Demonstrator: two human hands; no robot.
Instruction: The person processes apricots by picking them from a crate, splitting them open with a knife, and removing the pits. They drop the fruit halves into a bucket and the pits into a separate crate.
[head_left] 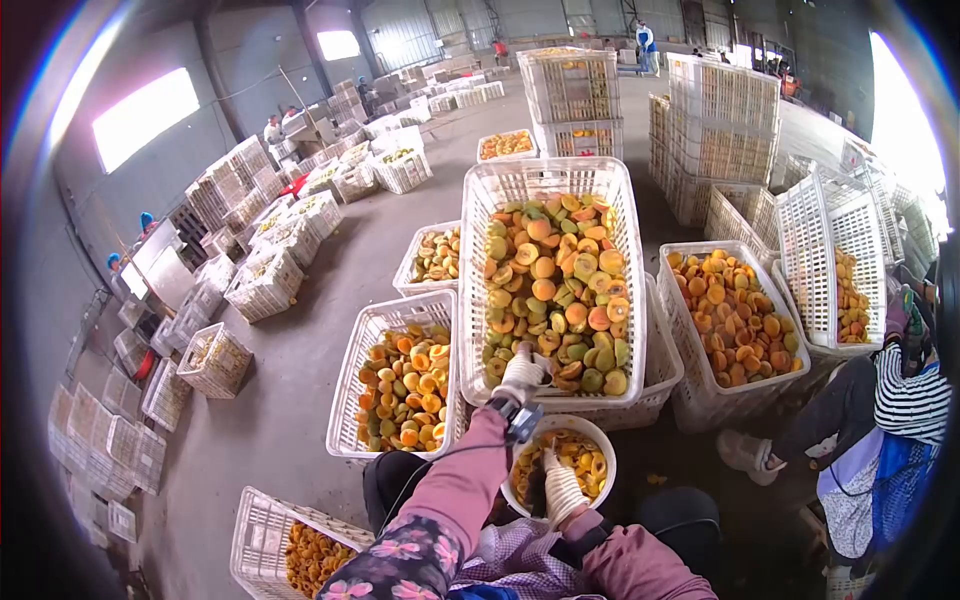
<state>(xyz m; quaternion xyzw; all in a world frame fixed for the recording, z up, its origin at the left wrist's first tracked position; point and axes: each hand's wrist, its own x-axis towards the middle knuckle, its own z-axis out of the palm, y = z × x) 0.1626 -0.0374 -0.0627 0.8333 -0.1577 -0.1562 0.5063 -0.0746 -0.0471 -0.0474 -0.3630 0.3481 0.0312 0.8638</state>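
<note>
My left hand (525,371), in a pale glove, reaches into the near edge of a large white crate (470,270). Its fingers are apart and touch the apricots (560,270), which are green to orange, some whole and some halved. Below that crate stands a round white bucket (607,450) with orange apricot halves (585,462) inside. My right hand (563,490), also gloved, is over the bucket. Its fingers look closed, and what they hold is too small to make out.
More apricot crates stand to the left (345,400) and right (690,330), and a tilted crate (250,540) is at lower left. Stacked crates (570,90) rise behind. A person in a striped sleeve (910,400) sits at right. Other people are farther off.
</note>
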